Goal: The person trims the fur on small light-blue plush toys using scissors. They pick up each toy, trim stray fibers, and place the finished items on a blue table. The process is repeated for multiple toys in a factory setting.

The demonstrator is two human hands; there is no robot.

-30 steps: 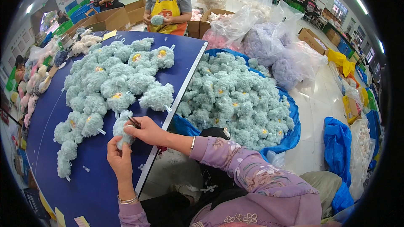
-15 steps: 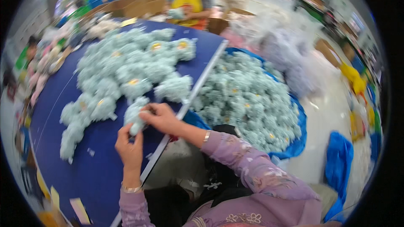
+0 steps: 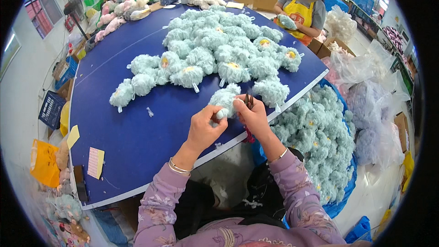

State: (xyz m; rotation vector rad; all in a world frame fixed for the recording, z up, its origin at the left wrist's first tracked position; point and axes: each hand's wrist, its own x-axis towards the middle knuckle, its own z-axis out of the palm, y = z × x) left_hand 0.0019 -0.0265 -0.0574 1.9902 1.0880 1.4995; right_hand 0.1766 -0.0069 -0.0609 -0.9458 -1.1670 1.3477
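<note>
Both my hands are at a fluffy pale-blue plush toy (image 3: 224, 97) above the near edge of the blue table (image 3: 151, 151). My left hand (image 3: 204, 127) pinches a small rounded part at its near end. The fingertips of my right hand (image 3: 256, 116) press against the toy's right side. That hand also holds small dark thread snips (image 3: 248, 101), their tips pointing up and away from me. A dark red piece (image 3: 248, 135) hangs below the right hand; its kind is unclear. Beyond lies a heap of similar plush toys (image 3: 201, 59), several with yellow patches and white tags.
A big blue bag (image 3: 351, 178) full of the same plush stands at the table's right. Across the table, a person in a yellow apron (image 3: 299, 14) holds a pale-blue plush. Paper sheets (image 3: 95, 162) lie front left; pink and grey plush (image 3: 109, 23) are piled far left.
My view has swung, so the table and heap sit farther right in the picture. The snips in my right hand now show. Both hands remain on the plush toy.
</note>
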